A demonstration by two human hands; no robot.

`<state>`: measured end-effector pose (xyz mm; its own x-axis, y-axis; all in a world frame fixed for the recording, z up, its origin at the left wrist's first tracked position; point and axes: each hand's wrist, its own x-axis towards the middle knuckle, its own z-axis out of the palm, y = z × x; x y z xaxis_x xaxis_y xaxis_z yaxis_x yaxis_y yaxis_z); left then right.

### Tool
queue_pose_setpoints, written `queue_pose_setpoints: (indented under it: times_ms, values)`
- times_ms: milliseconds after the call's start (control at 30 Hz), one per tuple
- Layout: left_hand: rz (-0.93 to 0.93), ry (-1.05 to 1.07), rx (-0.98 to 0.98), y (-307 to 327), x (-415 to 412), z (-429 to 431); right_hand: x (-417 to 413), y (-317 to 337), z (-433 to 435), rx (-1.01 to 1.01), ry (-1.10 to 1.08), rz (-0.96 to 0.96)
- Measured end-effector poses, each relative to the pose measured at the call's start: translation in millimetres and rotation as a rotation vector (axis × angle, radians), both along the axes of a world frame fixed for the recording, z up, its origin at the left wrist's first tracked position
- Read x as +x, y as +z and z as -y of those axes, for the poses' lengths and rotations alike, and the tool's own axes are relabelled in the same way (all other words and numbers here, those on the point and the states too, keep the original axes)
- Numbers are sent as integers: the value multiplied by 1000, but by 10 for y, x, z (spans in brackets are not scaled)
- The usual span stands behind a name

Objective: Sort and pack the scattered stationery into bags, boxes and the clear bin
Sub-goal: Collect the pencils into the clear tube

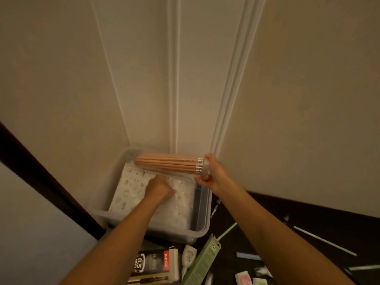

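Bare forearms are being held out from the bottom edge over the clear bin [202, 223]. Fingers of the right hand [213, 173] are being curled round the eraser end of a pencil bundle [168, 163], which is being held level above the bin's far rim, close to the wall. Fingers of the left hand [159, 189] are being bent down onto a speckled white pad [127, 192] inside the bin; whether it is being pinched cannot be told. A black refill box [152, 262] and a green carton [202, 262] are being left on the dark surface [267, 223] near the bin.
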<state>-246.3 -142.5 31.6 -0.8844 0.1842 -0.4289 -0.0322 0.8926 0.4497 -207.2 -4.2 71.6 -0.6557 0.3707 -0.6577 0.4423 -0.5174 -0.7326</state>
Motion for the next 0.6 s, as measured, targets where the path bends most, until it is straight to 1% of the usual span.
queue_pose_setpoints:
  times_ms: [100, 200, 267, 300, 400, 433, 467, 567, 600]
  values:
    - [-9, 49, -45, -99, -103, 63, -107, -110, 90, -51, -2, 21]
    - [-33, 78, -41, -188, -112, 74, -161, -207, 172, -142, 7, -10]
    - [-55, 63, -82, -230, -104, 65, -182, -265, 183, -101, 56, -30]
    - [-71, 51, -113, -230, -98, 58, -191, -286, 174, 6, 88, -6]
    - [-109, 14, -195, -233, -99, 33, -249, -372, 76, 557, 182, 115]
    - [-127, 0, -228, -231, -82, 30, -266, -361, 46, 624, 182, 101]
    - [-157, -15, -263, -232, -62, 33, -271, -334, 22, 595, 174, 65]
    - [-243, -42, -339, -207, 12, 21, -227, -301, 6, 226, 144, -79]
    - [-256, -45, -335, -185, 49, -1, -185, -321, 2, 168, 160, -116]
